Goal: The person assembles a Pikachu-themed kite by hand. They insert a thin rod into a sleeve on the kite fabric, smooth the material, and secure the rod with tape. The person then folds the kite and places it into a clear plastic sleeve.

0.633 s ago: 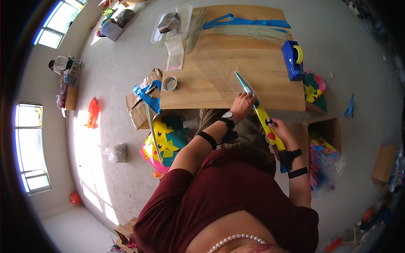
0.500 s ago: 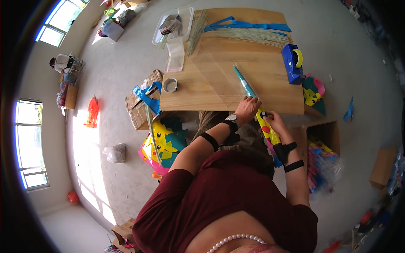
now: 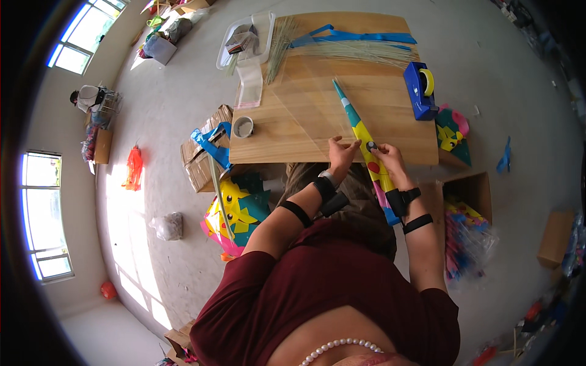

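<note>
A long, narrow folded kite (image 3: 364, 137), teal at the tip, then yellow with red and black spots, pink and blue at the tail, slants from the tabletop down over my lap. My right hand (image 3: 390, 160) grips its right edge around the middle, thumb on top by a dark round spot. Just left of the kite is my left hand (image 3: 343, 154), thumb and fingers apart, the thumb side at the kite's edge; whether it touches is hard to tell. A clear plastic sleeve (image 3: 299, 113) lies flat on the wooden table (image 3: 274, 143) beside the kite.
A blue tape dispenser (image 3: 421, 91) stands at the table's right edge. Thin sticks (image 3: 366, 53) and blue strips (image 3: 366, 37) lie along the back. A tape roll (image 3: 243, 127) is at front left, a plastic tray (image 3: 263, 36) at back left. Open carton (image 3: 482, 189) at right.
My left hand has come off the top of the kite and moved left and slightly back, baring its yellow part. The kite has shifted a little left and farther up the table, still in my right hand.
</note>
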Demonstrator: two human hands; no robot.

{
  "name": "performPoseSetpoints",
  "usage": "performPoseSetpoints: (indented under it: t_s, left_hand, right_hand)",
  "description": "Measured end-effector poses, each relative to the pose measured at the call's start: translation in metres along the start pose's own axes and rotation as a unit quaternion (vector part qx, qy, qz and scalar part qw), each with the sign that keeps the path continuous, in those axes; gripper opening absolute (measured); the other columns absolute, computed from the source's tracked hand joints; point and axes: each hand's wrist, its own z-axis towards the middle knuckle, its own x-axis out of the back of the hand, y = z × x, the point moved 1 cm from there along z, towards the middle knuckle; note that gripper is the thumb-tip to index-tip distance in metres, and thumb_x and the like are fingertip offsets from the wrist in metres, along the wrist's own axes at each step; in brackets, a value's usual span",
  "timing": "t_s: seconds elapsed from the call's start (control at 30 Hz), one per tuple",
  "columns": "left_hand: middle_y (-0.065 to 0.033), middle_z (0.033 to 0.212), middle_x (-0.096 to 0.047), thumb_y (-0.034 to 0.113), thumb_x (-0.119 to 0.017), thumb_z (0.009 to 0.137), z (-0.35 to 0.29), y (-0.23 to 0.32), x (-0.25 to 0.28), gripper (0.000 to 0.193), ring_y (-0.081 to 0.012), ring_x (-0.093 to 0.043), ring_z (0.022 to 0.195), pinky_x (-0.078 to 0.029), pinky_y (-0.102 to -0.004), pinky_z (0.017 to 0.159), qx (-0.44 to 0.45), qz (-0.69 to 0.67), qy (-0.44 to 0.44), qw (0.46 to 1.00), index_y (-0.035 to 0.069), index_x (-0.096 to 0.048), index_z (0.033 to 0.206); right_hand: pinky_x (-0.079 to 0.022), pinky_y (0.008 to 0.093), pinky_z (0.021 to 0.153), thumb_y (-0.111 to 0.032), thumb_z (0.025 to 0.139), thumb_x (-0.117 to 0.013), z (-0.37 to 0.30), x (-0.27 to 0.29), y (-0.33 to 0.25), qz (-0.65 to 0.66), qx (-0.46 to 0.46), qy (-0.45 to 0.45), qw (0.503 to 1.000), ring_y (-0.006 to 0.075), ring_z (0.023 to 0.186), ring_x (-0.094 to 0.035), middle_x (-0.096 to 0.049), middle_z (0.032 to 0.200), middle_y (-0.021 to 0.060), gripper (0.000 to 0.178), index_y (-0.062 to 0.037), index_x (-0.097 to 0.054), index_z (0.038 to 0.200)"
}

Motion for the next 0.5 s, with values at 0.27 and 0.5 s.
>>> performPoseSetpoints:
  t_s: [0.27,0.5]
  left_hand:
    - [-0.0101,0.095,-0.071,0.011,-0.069,0.097,0.014,-0.004,-0.013,0.015,-0.0211,-0.071,0.082,-0.06,-0.0318,0.071,0.135,-0.172,-0.164,0.962,-0.002,-0.068,0.104]
    - [-0.012,0.098,-0.071,0.009,-0.064,0.099,0.041,0.006,0.002,0.018,-0.0246,-0.072,0.088,-0.061,-0.0366,0.076,0.136,-0.154,-0.109,0.973,-0.005,-0.065,0.11]
  right_hand:
    - [-0.054,0.0298,0.08,-0.011,0.092,-0.076,-0.005,-0.005,-0.011,0.006,0.024,0.024,0.999,0.0163,0.093,-0.068,-0.072,0.105,0.0122,0.033,0.0031,-0.062,0.119]
    - [-0.053,0.0267,0.077,-0.012,0.095,-0.072,-0.095,0.04,0.014,0.018,-0.082,-0.077,0.994,0.011,0.09,-0.067,-0.072,0.102,0.006,0.026,-0.0005,-0.065,0.117]
